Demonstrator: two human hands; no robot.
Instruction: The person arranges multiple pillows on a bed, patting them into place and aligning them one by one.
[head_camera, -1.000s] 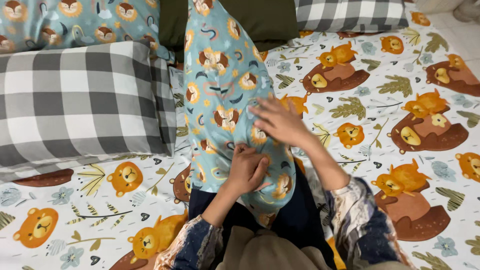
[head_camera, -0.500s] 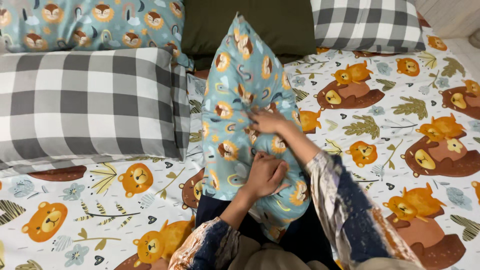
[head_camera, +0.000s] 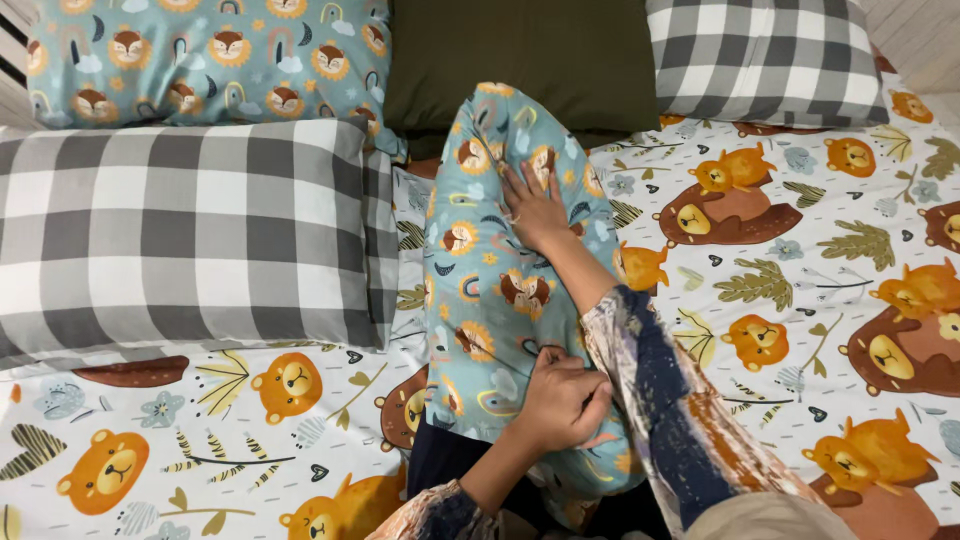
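Looking down from head height, a person kneels or sits at the edge of a bed (head_camera: 820, 330) covered by a white sheet printed with orange bears, brown bears, leaves and small hearts. A long teal pillow (head_camera: 490, 290), its cover patterned with lions and rainbows, lies lengthwise in front of the person, its near end resting against the lap and its far end pointing at the headboard side. The left hand (head_camera: 562, 398) is clenched on the fabric at the near end of the pillow, pinching a fold of the cover between fingers and thumb. The right hand (head_camera: 532, 208) lies flat and released on the upper part of the pillow, palm down and fingers spread, pressing the cover; its arm crosses over the pillow in a sleeve streaked with blue, white and orange. To the left, just beside the long pillow, lies a large grey and white checked pillow (head_camera: 180, 230). Beyond it sits another teal lion pillow (head_camera: 210, 50). A dark olive pillow (head_camera: 530, 60) lies behind the long pillow's far end, and a second checked pillow (head_camera: 760, 55) lies at the upper right.
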